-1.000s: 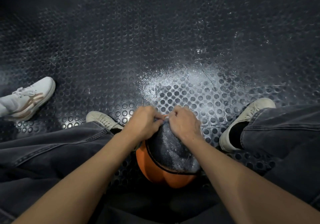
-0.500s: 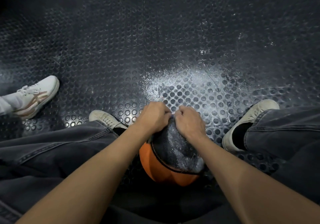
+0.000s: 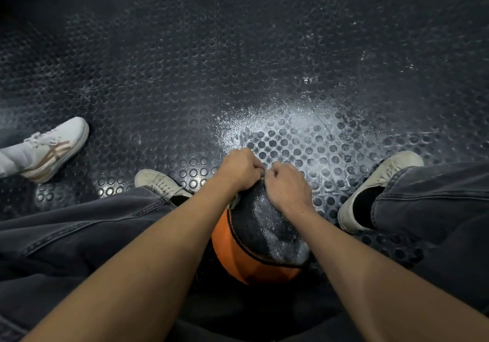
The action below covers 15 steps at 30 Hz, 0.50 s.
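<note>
While left hand (image 3: 242,168) and right hand (image 3: 287,187) both pinch its far top edge, fingers curled, the orange-and-black bag (image 3: 264,233) sits between the knees over the studded floor (image 3: 185,77); closing seemingly underway, not finished.

Over the 1 s covered, the left hand (image 3: 242,168) is seen to have been carried forward, away from the body, and in toward the right hand (image 3: 287,187), which has been shifted only slightly. The gap earlier left between the 2 fists at the top edge of the black mesh cover (image 3: 267,225) has been closed, so that the knuckles are now set almost together. The short orange strip formerly exposed between the fingertips is now hidden by the curled fingers.
</note>
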Available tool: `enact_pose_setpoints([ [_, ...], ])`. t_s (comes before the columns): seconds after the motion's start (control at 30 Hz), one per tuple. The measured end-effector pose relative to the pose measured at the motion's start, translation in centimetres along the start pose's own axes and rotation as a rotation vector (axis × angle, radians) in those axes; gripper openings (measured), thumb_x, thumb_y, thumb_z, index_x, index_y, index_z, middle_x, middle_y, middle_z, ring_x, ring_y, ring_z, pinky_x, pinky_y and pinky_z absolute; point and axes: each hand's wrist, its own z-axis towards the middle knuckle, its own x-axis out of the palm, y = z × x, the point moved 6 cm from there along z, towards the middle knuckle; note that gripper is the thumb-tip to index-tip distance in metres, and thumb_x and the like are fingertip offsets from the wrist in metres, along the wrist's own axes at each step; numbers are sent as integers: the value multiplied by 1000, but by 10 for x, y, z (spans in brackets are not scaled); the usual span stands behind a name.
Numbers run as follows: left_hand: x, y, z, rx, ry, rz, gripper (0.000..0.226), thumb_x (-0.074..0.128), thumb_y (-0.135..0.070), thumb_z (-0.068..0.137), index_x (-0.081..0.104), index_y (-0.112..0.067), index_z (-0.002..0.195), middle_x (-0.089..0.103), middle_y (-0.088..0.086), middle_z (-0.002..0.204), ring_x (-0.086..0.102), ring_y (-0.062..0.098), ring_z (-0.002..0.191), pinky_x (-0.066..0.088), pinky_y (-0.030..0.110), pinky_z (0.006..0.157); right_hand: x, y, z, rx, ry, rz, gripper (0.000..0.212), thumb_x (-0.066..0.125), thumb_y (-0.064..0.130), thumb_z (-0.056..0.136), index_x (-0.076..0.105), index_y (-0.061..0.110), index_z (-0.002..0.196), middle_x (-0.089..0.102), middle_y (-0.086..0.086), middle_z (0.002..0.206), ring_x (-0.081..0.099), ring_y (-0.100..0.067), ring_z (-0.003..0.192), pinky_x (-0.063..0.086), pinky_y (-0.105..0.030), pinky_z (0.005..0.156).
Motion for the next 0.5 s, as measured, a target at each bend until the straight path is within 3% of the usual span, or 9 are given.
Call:
enact_pose_setpoints([
  [0.17, -12, 2, -47, 146, 9, 29, 19, 61, -15, 91, 75, -21, 102, 72, -1, 89, 64, 16, 81, 42, 19, 77, 5, 1, 4, 15, 19, 15, 30, 43, 29, 104, 46, 26, 74, 48, 11, 86, 52, -12, 83, 39, -54, 107],
  [0.27, -15, 7, -48, 153, -1, 74, 17, 61, -16, 90, 77, -19, 93, 71, 2, 83, 63, 18, 78, 48, 26, 77, 6, 4, 1, -8, 29, -35, 29, 41, 29, 104, 49, 24, 77, 49, 9, 86, 54, -15, 89, 34, -53, 110],
  [0.37, -1, 4, -13, 54, 24, 67, 19, 58, -19, 92, 77, -19, 96, 73, 5, 87, 65, 21, 78, 54, 34, 77, 4, 3, 4, -1, 20, -35, 31, 41, 30, 104, 43, 27, 73, 49, 8, 85, 54, -17, 86, 44, -51, 102],
  [0.43, 3, -1, 5, 16, 70, 43, 19, 60, -19, 92, 75, -21, 104, 73, 4, 96, 64, 18, 83, 52, 28, 78, 2, -1, 5, -5, -4, -20, 31, 43, 30, 103, 44, 27, 72, 53, 6, 87, 55, -16, 82, 49, -47, 95],
  [0.5, -3, -5, 3, 80, 115, 69, 21, 61, -16, 91, 75, -22, 105, 73, 2, 92, 62, 18, 83, 50, 26, 81, 1, -6, 7, 3, -11, 13, 28, 46, 29, 103, 47, 26, 75, 57, 5, 87, 54, -13, 76, 49, -38, 87],
])
